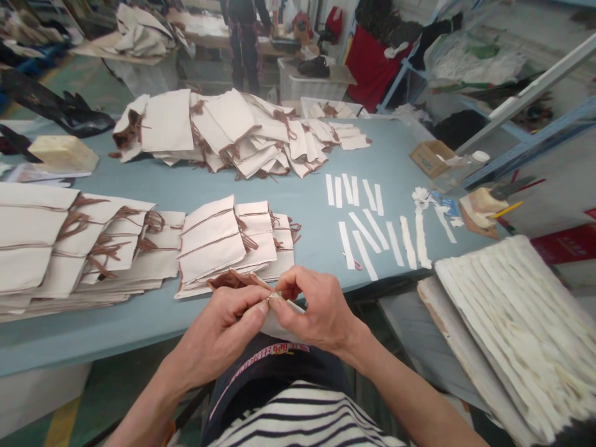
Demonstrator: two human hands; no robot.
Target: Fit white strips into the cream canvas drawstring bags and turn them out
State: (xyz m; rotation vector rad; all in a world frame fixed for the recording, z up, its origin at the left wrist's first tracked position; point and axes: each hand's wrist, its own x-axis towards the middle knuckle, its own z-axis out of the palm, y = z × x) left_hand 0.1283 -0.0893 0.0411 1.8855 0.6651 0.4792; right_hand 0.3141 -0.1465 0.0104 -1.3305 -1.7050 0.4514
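My left hand (237,316) and my right hand (316,307) meet at the table's near edge, both closed on a cream fabric piece with brown trim (239,279). The thumbs and fingertips of both hands pinch its edge close together; a small light bit shows between them, too small to name. Part of the cream cloth hangs below my right hand, and the rest is hidden by my fingers. Just beyond my hands lies a stack of cream fabric pieces (212,233) with brown edging and loose brown cords.
A longer stack of similar pieces (28,236) lies left, a loose heap (223,127) at the back. White strips (365,233) and small purple scissors (357,264) lie right. A cardboard box (431,158) and clear bottle (475,162) stand farther right. A person (244,43) stands behind the table.
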